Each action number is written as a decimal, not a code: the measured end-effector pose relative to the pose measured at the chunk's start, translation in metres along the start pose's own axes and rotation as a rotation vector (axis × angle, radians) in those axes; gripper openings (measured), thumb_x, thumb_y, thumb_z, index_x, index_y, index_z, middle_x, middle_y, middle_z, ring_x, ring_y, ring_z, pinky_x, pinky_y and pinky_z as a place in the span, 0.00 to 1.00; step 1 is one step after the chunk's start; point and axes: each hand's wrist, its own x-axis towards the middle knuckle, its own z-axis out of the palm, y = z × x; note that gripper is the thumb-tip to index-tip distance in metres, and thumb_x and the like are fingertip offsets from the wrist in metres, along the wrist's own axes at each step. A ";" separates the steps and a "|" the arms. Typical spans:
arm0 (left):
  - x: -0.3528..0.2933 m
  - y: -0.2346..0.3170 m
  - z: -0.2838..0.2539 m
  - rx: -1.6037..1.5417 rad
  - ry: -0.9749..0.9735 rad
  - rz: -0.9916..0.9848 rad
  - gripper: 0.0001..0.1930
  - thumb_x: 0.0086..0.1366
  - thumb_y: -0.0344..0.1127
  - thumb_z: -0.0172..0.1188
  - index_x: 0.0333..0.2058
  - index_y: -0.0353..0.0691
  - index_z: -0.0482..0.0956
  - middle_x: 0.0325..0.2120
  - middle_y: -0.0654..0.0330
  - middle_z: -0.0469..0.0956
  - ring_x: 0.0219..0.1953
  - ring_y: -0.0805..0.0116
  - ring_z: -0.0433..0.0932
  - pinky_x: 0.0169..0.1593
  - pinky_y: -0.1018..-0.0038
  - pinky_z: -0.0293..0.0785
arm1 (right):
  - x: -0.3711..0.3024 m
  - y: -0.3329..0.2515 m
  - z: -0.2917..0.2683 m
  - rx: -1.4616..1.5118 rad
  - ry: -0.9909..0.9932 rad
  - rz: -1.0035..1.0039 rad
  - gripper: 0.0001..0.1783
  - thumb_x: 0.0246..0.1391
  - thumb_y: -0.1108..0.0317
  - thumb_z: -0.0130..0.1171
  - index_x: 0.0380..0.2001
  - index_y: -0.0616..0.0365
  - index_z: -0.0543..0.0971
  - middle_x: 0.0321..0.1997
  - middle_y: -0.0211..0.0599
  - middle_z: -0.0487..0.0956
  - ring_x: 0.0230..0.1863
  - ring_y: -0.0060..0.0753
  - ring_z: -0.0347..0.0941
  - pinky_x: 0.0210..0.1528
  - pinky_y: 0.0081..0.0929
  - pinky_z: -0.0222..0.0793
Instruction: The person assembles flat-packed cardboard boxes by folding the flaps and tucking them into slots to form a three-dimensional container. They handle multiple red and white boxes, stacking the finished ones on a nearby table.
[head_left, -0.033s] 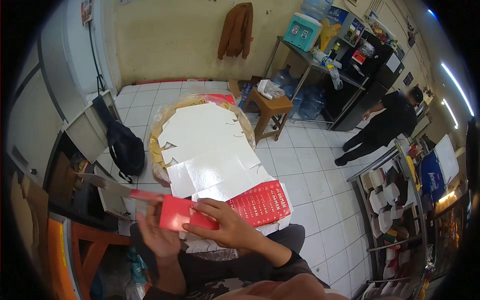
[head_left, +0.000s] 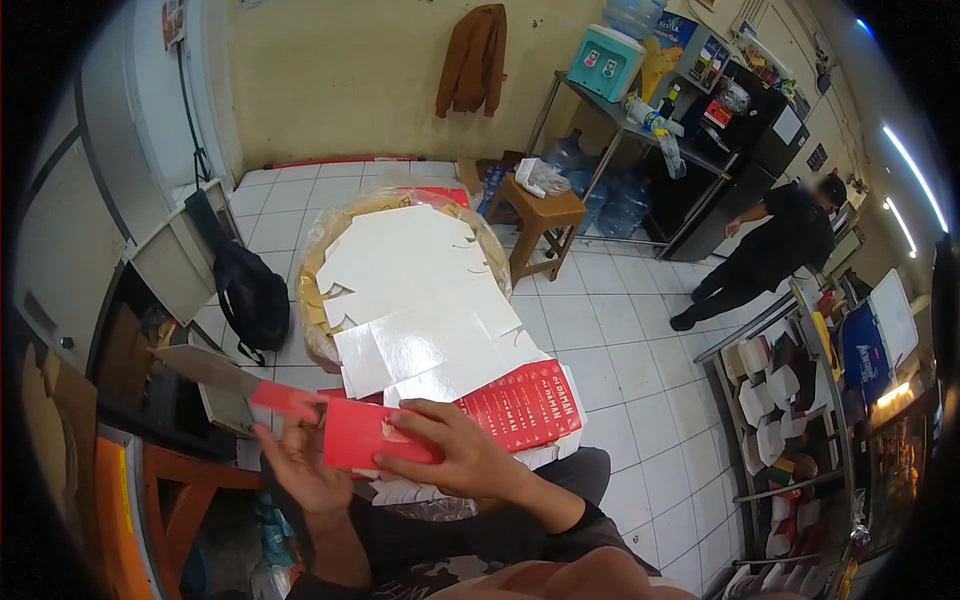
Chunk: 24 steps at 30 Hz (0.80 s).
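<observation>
A small folded red carton (head_left: 352,436) is in front of me, above my lap. My right hand (head_left: 455,455) grips its right side, with the thumb below and the fingers across the top. At its left side is my left hand (head_left: 318,485), palm up, thumb stretched out and fingers spread; part of it is behind the carton. A red and grey-white flap (head_left: 285,397) sticks out to the left past the left fingers. Beyond the hands lie flat white carton blanks (head_left: 415,270), and a red printed carton sheet (head_left: 525,405) lies near my right hand.
The blanks lie over a round, plastic-wrapped bundle (head_left: 312,270). A dark backpack (head_left: 250,295) stands left, a brown stool (head_left: 545,205) beyond. On the right, a shelf rack (head_left: 745,400) holds food boxes; a person in black (head_left: 775,245) stands behind it. An orange wooden frame (head_left: 180,480) is near left.
The red carton has shifted slightly right and turned a little. My left thumb has moved outward, away from the carton. My right hand keeps its grip.
</observation>
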 end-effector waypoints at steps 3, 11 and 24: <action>0.001 0.020 -0.033 -0.021 0.036 -0.023 0.28 0.71 0.56 0.39 0.49 0.34 0.73 0.45 0.50 0.77 0.47 0.55 0.77 0.52 0.62 0.74 | 0.013 -0.016 -0.030 0.049 0.047 -0.037 0.20 0.41 0.67 0.68 0.43 0.42 0.83 0.57 0.37 0.72 0.54 0.49 0.69 0.46 0.37 0.71; -0.026 0.039 -0.059 0.129 -0.185 -0.189 0.28 0.67 0.49 0.47 0.57 0.34 0.64 0.45 0.54 0.75 0.40 0.65 0.74 0.37 0.70 0.75 | 0.012 -0.019 -0.067 -0.178 0.182 -0.327 0.07 0.44 0.68 0.65 0.30 0.51 0.81 0.52 0.34 0.75 0.58 0.52 0.70 0.44 0.40 0.70; -0.046 -0.049 0.012 0.579 0.104 0.113 0.25 0.63 0.35 0.52 0.57 0.31 0.62 0.45 0.52 0.75 0.35 0.69 0.77 0.34 0.79 0.75 | 0.004 -0.029 -0.045 -0.256 0.335 -0.224 0.07 0.38 0.68 0.69 0.22 0.45 0.79 0.50 0.20 0.76 0.55 0.52 0.71 0.41 0.35 0.68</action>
